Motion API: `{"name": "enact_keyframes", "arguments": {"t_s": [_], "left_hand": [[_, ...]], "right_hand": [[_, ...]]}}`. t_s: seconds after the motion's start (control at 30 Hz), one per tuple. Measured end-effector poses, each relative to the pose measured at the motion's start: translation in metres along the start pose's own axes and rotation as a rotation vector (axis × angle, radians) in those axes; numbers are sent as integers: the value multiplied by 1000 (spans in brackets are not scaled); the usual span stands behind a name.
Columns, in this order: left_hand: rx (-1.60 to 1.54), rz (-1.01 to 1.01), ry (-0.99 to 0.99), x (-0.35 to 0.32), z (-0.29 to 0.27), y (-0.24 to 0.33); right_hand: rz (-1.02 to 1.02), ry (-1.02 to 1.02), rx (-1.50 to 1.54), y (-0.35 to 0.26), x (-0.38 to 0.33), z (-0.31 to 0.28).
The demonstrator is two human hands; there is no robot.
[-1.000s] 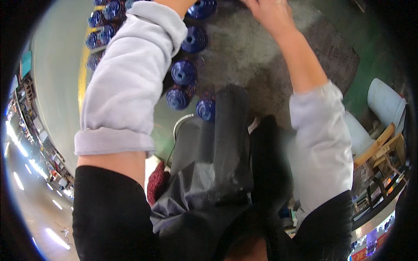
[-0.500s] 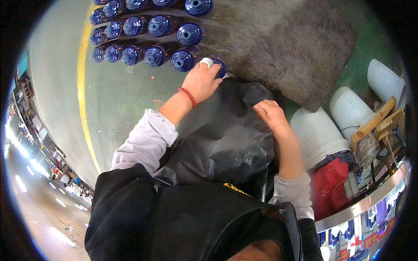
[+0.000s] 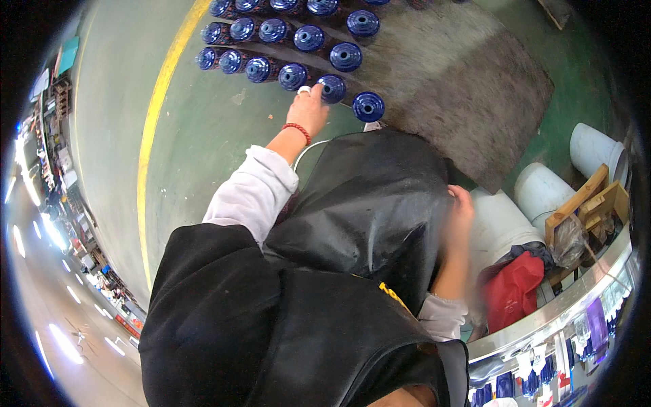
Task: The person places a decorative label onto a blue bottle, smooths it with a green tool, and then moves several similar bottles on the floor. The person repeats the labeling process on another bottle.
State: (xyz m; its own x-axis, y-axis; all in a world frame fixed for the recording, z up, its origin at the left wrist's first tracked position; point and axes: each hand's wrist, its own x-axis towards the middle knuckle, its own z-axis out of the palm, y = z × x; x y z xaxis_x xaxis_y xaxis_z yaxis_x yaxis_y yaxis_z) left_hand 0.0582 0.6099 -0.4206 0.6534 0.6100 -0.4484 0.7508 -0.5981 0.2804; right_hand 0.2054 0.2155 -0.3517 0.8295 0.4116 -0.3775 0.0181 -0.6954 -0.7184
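In the head view my left hand (image 3: 308, 112), with a red beaded bracelet on its wrist, reaches out to a blue glossy bottle (image 3: 331, 89) at the near end of a row. Its fingertips lie against the left side of this bottle. A small white object (image 3: 304, 89) shows at the closed fingers; its kind is unclear. Another blue bottle (image 3: 368, 106) stands a little to the right, untouched. Down by my right leg, my right hand (image 3: 460, 205) is slightly blurred, its fingers curled at the edge of my black apron (image 3: 380, 183).
Several blue bottles (image 3: 272, 30) stand in rows on a dark mat (image 3: 468, 88) and the green floor. A yellow line (image 3: 157, 98) runs along the left. White buckets (image 3: 542, 193), a wooden frame (image 3: 576, 197) and a red cloth (image 3: 517, 288) lie close on the right, beside a metal-edged table (image 3: 542, 322).
My left hand has left the rightmost bottle and moved left to the neighbouring one. My right hand has drawn back from the apron's middle to its right edge. The view has shifted.
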Motion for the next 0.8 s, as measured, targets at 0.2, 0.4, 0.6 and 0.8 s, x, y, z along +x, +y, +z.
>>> {"name": "enact_keyframes", "arguments": {"t_s": [0.2, 0.4, 0.6, 0.8], "left_hand": [[30, 182, -181, -31, -43, 45], [76, 305, -410, -130, -92, 43], [-104, 223, -174, -216, -104, -24], [-276, 65, -280, -290, -104, -72]], "right_hand": [[-49, 128, -9, -14, -16, -25], [-33, 144, -56, -36, -36, -39], [39, 133, -77, -39, -66, -42], [9, 128, -229, -54, -85, -47]]}}
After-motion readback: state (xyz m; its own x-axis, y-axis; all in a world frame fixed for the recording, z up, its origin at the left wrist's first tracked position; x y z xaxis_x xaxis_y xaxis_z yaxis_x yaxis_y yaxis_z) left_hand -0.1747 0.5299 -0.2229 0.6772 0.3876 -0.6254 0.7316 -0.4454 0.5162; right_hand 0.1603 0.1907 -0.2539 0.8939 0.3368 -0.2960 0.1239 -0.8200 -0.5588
